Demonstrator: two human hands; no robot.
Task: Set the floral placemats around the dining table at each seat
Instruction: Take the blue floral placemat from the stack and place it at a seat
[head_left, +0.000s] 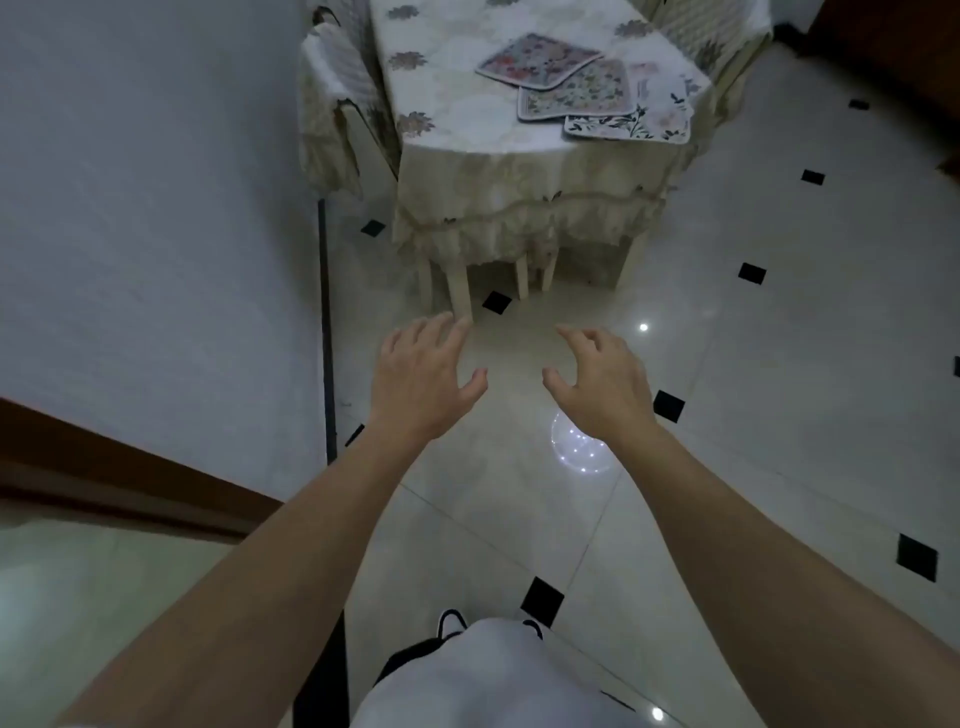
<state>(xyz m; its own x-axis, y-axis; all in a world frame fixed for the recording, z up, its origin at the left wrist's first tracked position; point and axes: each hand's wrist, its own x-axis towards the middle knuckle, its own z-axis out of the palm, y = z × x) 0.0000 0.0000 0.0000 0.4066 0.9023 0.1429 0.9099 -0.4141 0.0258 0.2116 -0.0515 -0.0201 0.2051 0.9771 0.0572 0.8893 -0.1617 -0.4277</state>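
overlapping placemats (582, 88) lie on table's (457, 130) right side.

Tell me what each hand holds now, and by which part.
Nothing. The left hand and the right hand are both open and empty above the floor; the placemats lie untouched on the table.

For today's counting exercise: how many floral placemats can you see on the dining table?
3, overlapping near the table's near right corner: the top placemat, the middle placemat partly under it, and the nearest placemat at the edge. More could be hidden beneath.

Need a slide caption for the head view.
Empty hands, left hand and right hand, approaching table with overlapping floral placemats.
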